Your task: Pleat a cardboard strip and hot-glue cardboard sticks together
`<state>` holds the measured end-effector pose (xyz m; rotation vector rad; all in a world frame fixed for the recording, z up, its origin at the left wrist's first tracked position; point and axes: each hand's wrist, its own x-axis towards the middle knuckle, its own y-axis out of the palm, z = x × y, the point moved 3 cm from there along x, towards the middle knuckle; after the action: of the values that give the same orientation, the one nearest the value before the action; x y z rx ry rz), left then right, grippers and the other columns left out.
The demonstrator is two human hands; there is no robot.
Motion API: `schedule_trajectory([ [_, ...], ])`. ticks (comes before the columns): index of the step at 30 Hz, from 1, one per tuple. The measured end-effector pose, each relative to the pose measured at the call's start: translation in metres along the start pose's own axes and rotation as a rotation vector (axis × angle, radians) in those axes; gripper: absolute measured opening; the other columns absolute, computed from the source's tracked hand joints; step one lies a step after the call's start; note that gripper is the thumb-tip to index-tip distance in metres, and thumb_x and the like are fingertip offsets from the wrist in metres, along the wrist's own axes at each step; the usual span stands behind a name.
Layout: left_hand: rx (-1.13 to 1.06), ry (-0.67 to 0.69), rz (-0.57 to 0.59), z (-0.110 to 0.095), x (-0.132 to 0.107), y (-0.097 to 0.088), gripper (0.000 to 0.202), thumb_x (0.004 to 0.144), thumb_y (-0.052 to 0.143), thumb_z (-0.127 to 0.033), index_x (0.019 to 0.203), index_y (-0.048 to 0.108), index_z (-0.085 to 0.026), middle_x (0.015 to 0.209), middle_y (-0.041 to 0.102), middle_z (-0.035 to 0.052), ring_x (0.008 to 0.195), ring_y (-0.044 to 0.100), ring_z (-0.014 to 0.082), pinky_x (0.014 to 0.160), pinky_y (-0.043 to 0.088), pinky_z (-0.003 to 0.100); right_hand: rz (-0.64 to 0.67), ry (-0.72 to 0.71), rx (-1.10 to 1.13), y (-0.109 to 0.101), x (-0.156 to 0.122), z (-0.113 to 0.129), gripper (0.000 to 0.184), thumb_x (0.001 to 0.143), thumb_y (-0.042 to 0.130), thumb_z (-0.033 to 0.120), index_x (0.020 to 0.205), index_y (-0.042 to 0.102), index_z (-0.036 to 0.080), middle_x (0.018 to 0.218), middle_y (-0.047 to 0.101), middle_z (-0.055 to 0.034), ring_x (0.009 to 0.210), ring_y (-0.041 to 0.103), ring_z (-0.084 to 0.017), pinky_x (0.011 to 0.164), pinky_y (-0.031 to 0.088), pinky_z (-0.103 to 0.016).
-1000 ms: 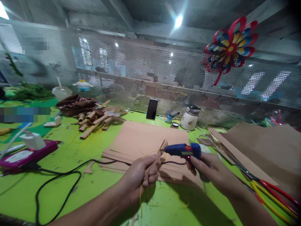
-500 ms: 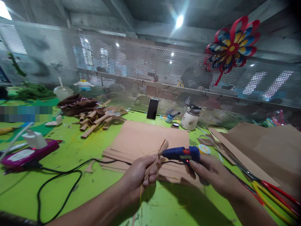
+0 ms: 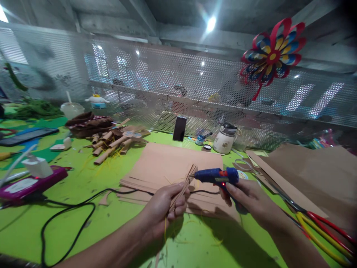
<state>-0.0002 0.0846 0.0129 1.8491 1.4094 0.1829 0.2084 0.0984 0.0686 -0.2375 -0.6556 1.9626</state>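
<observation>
My left hand [image 3: 169,203] is closed around a bundle of thin brown paper strips [image 3: 190,175], whose upper ends stick up past the thumb. Yellow strands hang below that fist. In my right hand [image 3: 247,197] is a blue glue gun [image 3: 214,175] with a lit red light. Its nozzle points left and meets or nearly meets the strips; exact contact is too small to tell. Beneath both hands lies a stack of brown paper sheets [image 3: 173,158] on the green table [image 3: 111,234].
A black cord runs left to a purple power strip [image 3: 52,180]. Rolled brown paper tubes [image 3: 111,147] lie at back left. A phone [image 3: 180,128] and a white jug [image 3: 224,139] stand at the back. Red- and yellow-handled scissors [image 3: 315,219] and brown paper [image 3: 315,171] are on the right.
The glue gun has shifted slightly up and right relative to my left hand, its nozzle drawn a little way along the strips. The whole view has moved slightly.
</observation>
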Motion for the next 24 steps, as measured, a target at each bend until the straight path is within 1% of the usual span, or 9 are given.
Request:
schedule_trajectory([
  [5,0.031,-0.003,-0.01,0.0017,0.0013,-0.0028,0.019,0.088,0.049,-0.026,0.079,0.056,-0.01,0.046,0.032,-0.0075,0.034,0.024,0.0016,0.033,0.007,0.015,0.037,-0.017,-0.039,0.0046,0.0013,0.0041,0.044,0.092,0.043,0.05,0.071,0.059,0.014,0.063,0.053,-0.0025,0.057,0.044,-0.011,0.05,0.032,-0.024],
  [11,0.018,-0.006,-0.013,0.002,0.0018,-0.0023,0.017,0.087,0.048,-0.024,0.082,0.057,-0.01,0.047,0.035,-0.0067,0.033,0.026,0.0019,0.032,0.007,0.015,0.069,-0.057,-0.053,0.0044,0.001,0.0089,0.044,0.092,0.042,0.05,0.068,0.056,0.015,0.061,0.051,-0.0014,0.057,0.043,-0.011,0.052,0.033,-0.024],
  [16,-0.032,-0.035,0.009,0.0033,0.0026,-0.0031,0.017,0.087,0.047,-0.022,0.083,0.057,-0.01,0.046,0.036,-0.0066,0.032,0.028,0.0024,0.031,0.007,0.015,0.071,-0.036,-0.074,0.0025,0.0001,0.0088,0.045,0.092,0.041,0.052,0.069,0.055,0.015,0.062,0.048,-0.0007,0.055,0.04,-0.011,0.05,0.031,-0.024],
  [21,-0.034,-0.017,0.016,0.003,0.0033,-0.0036,0.016,0.087,0.045,-0.02,0.083,0.057,-0.01,0.045,0.036,-0.0067,0.031,0.028,0.0025,0.031,0.009,0.014,0.129,-0.08,-0.073,0.0039,-0.0002,0.0091,0.042,0.093,0.041,0.05,0.07,0.053,0.016,0.064,0.048,-0.0011,0.058,0.042,-0.011,0.051,0.033,-0.023],
  [24,-0.032,-0.028,0.011,0.0023,0.002,-0.002,0.015,0.087,0.046,-0.02,0.084,0.057,-0.01,0.046,0.036,-0.0066,0.031,0.028,0.0024,0.03,0.009,0.014,0.116,-0.083,-0.081,0.0025,-0.0006,0.0091,0.042,0.093,0.041,0.05,0.071,0.054,0.016,0.065,0.049,-0.0017,0.059,0.043,-0.012,0.051,0.034,-0.024],
])
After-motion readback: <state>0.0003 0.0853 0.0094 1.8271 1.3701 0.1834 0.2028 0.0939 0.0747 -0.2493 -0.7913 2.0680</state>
